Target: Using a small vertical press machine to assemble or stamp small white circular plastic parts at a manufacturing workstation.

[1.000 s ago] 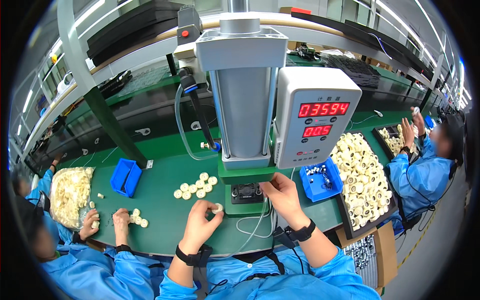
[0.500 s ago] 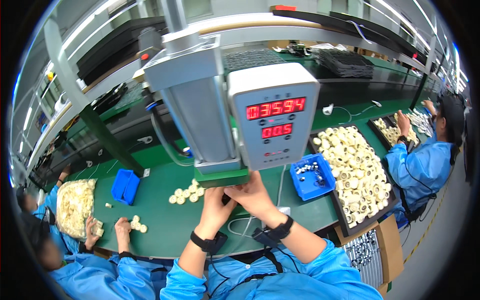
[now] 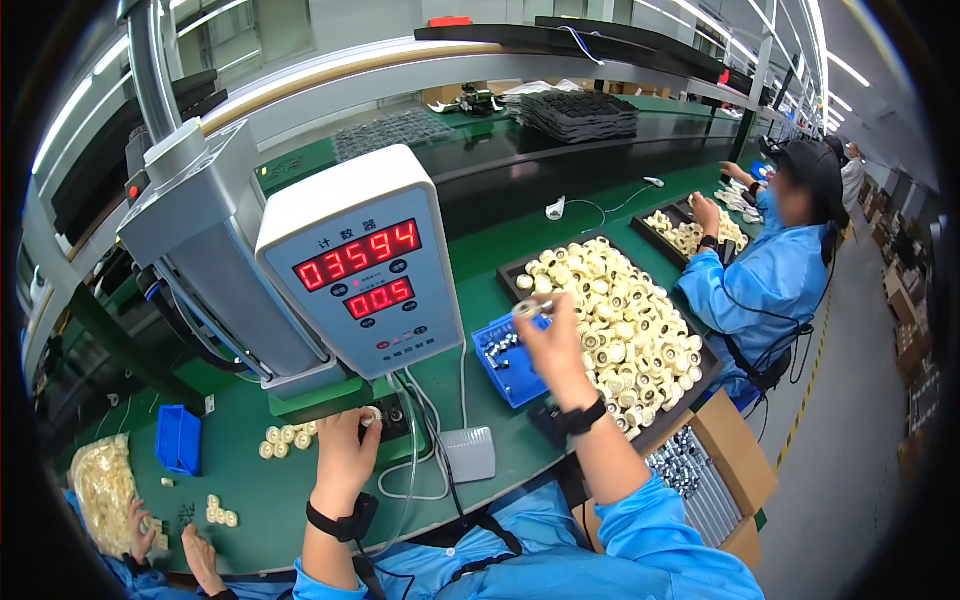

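My left hand [image 3: 345, 452] is under the press head [image 3: 305, 385], its fingers closed on a small cream round plastic part [image 3: 372, 415] beside the dark press base [image 3: 400, 418]. My right hand [image 3: 556, 348] is raised over a blue bin [image 3: 512, 385] with small shiny metal pieces in it. Between its thumb and fingers is another cream round part [image 3: 526, 309] with a darker centre. Right of that hand, a black tray [image 3: 648, 432] is heaped with similar cream round parts [image 3: 630, 340]. Several more cream parts [image 3: 285, 440] lie on the green table left of my left hand.
A counter box [image 3: 360, 260] with red digits is mounted beside the press cylinder. Cables run past a white pedal-shaped box [image 3: 468, 455]. An open carton [image 3: 735, 450] of metal parts stands at lower right. Co-workers sit at both sides; a blue bin [image 3: 178, 440] is at left.
My hands, together under the press before, are now apart. The right has moved right to the blue bin and tray with a cream part. The view has turned right.
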The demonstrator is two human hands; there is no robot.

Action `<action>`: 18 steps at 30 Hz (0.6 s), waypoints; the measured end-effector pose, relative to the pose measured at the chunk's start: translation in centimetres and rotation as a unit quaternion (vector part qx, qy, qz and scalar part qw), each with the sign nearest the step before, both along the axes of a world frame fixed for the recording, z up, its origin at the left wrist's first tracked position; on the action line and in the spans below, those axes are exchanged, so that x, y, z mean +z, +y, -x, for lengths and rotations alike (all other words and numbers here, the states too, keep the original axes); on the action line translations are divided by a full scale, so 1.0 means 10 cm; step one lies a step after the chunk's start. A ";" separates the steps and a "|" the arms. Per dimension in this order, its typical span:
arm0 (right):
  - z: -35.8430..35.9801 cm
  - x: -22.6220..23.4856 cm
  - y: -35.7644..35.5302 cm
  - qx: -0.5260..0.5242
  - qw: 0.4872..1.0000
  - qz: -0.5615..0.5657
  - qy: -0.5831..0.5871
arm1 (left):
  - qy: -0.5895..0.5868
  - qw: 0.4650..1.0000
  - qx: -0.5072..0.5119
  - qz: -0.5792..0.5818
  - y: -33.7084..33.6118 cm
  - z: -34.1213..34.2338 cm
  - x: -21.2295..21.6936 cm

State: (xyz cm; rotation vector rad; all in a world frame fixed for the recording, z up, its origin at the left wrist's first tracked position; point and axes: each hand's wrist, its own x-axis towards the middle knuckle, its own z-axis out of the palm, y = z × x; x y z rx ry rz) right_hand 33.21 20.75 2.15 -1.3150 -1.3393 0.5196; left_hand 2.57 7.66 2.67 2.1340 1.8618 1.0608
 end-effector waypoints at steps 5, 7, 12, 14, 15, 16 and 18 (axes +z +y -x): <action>-0.43 -0.11 0.16 -0.098 0.993 -0.069 0.001 | 0.034 0.999 -0.039 0.016 0.02 0.03 0.05; -0.34 -0.08 -0.06 -0.010 0.988 -0.021 0.155 | -0.008 0.998 -0.042 0.036 0.02 0.04 0.08; 0.06 -0.17 -0.71 0.107 0.978 0.018 0.176 | -0.041 0.994 -0.054 0.085 0.13 0.04 0.14; 0.27 -0.24 -0.86 0.150 0.976 0.033 0.154 | -0.042 0.993 -0.054 0.093 0.11 0.09 0.14; 0.36 -0.24 -0.91 0.190 0.971 0.049 0.135 | -0.041 0.992 -0.058 0.106 0.10 0.11 0.14; 0.44 -0.24 -0.94 0.207 0.966 0.071 0.138 | -0.040 0.990 -0.061 0.120 0.11 0.12 0.12; 0.62 -0.22 -0.98 0.234 0.960 0.095 0.117 | -0.012 0.991 -0.095 0.089 0.14 0.15 0.11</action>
